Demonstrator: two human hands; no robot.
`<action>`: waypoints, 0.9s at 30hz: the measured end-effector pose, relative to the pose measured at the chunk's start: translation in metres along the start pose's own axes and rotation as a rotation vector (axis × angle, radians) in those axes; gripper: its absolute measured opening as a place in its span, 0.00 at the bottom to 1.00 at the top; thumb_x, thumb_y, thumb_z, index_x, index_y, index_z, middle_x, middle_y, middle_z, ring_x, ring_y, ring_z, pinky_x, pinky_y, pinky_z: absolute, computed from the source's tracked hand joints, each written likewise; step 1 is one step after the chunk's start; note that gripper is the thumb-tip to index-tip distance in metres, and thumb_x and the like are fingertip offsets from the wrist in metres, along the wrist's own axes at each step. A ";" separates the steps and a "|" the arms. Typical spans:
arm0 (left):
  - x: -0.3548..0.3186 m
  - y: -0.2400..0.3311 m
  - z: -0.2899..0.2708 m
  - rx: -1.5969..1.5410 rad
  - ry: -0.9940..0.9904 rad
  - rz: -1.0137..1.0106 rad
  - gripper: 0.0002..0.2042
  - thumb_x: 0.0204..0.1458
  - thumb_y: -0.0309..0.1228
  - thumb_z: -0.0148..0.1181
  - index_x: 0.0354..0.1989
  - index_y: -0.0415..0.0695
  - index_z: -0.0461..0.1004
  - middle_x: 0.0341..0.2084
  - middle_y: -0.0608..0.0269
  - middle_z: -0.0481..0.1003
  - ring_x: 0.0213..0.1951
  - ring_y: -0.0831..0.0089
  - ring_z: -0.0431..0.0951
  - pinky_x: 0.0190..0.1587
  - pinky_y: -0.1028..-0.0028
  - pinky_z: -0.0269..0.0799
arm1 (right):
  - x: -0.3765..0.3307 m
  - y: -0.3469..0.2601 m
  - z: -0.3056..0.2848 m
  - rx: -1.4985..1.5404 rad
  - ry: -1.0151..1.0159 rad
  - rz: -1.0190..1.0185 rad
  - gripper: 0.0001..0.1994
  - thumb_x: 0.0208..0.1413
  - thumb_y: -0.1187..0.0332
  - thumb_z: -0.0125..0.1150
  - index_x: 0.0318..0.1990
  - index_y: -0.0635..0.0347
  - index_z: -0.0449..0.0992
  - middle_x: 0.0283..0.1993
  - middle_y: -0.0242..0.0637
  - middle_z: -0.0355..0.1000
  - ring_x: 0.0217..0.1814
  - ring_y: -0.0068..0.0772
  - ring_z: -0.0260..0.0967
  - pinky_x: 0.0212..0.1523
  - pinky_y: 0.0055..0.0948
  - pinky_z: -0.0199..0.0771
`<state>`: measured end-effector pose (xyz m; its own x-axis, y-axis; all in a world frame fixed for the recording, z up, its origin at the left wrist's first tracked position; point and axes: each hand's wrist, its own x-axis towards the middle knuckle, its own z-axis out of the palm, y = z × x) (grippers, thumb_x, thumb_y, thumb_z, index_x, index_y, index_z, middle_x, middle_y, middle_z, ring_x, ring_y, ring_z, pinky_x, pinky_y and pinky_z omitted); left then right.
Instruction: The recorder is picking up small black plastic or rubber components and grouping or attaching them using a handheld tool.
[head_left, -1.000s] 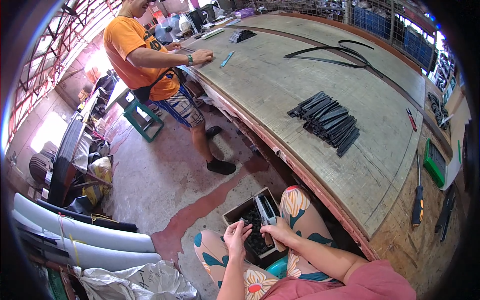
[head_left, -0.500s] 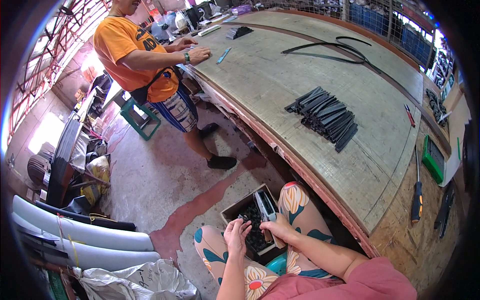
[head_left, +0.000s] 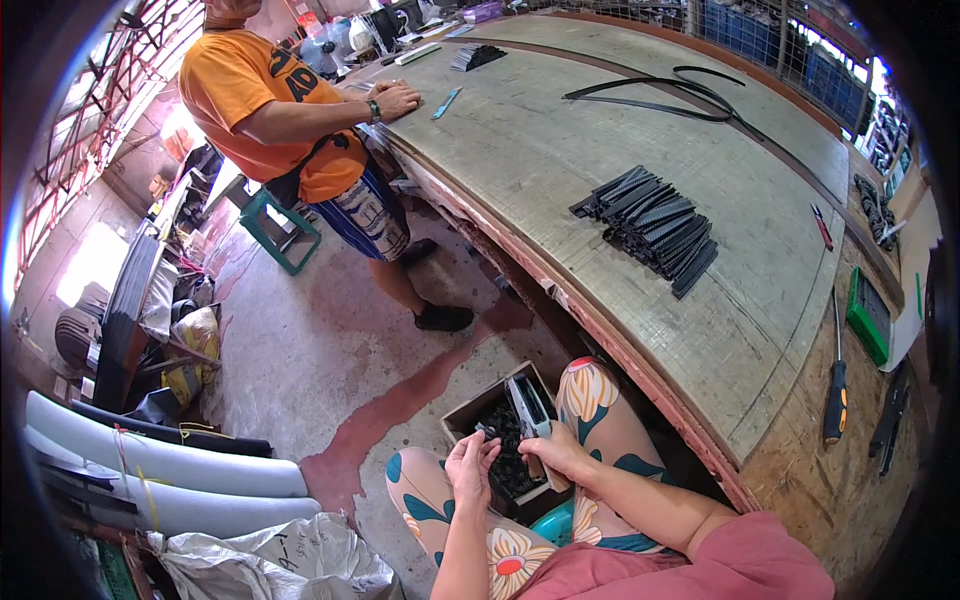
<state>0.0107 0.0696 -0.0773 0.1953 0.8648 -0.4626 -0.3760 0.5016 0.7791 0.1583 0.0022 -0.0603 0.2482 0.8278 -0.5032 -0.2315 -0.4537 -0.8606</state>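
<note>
Over the wooden box (head_left: 478, 403), the left grip (head_left: 470, 467) pinches a small piece (head_left: 487, 432), the right grip (head_left: 560, 453) holds a silver tool (head_left: 522, 402).

Left-side glare, dark curved rim

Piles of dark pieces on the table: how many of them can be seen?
2: a large pile nearer the camera, and a small pile toward the far end. More may be hidden farther back.

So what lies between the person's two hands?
In the head view, black pieces in the box show between the left hand and right hand, seemingly below them.
</note>
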 end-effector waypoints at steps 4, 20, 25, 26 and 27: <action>0.001 -0.001 -0.001 0.012 -0.011 0.002 0.04 0.52 0.26 0.56 0.31 0.39 0.71 0.27 0.60 0.76 0.29 0.71 0.78 0.32 0.78 0.77 | 0.001 0.000 0.000 0.015 0.021 -0.012 0.13 0.40 0.64 0.61 0.29 0.65 0.73 0.24 0.37 0.72 0.26 0.27 0.70 0.29 0.27 0.70; -0.005 -0.004 -0.016 0.172 0.040 -0.051 0.06 0.51 0.27 0.55 0.34 0.39 0.68 0.28 0.60 0.73 0.28 0.66 0.79 0.27 0.79 0.77 | 0.015 0.001 0.013 -0.001 0.008 -0.035 0.12 0.40 0.66 0.60 0.29 0.67 0.73 0.24 0.38 0.72 0.24 0.27 0.70 0.28 0.26 0.69; -0.033 -0.017 -0.028 0.285 0.097 0.003 0.13 0.50 0.26 0.56 0.43 0.35 0.63 0.31 0.55 0.71 0.28 0.60 0.79 0.27 0.76 0.77 | 0.007 0.002 0.002 0.088 0.068 -0.021 0.11 0.38 0.66 0.59 0.24 0.68 0.73 0.21 0.38 0.71 0.21 0.29 0.69 0.25 0.27 0.69; -0.040 -0.020 -0.029 0.291 0.108 0.014 0.13 0.50 0.26 0.56 0.43 0.35 0.63 0.31 0.55 0.71 0.28 0.60 0.79 0.27 0.76 0.77 | 0.014 0.006 0.000 0.163 0.071 -0.023 0.12 0.37 0.66 0.59 0.23 0.69 0.72 0.20 0.38 0.71 0.19 0.29 0.68 0.22 0.28 0.69; -0.047 -0.023 -0.030 0.274 0.116 -0.023 0.15 0.51 0.26 0.56 0.44 0.35 0.62 0.32 0.54 0.71 0.29 0.60 0.79 0.28 0.76 0.77 | 0.016 0.014 -0.001 0.230 0.099 -0.052 0.11 0.38 0.66 0.59 0.20 0.69 0.72 0.19 0.37 0.70 0.19 0.27 0.68 0.22 0.27 0.68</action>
<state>-0.0172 0.0164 -0.0861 0.0898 0.8529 -0.5143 -0.1115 0.5218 0.8458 0.1606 0.0091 -0.0805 0.3535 0.8065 -0.4739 -0.4211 -0.3152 -0.8505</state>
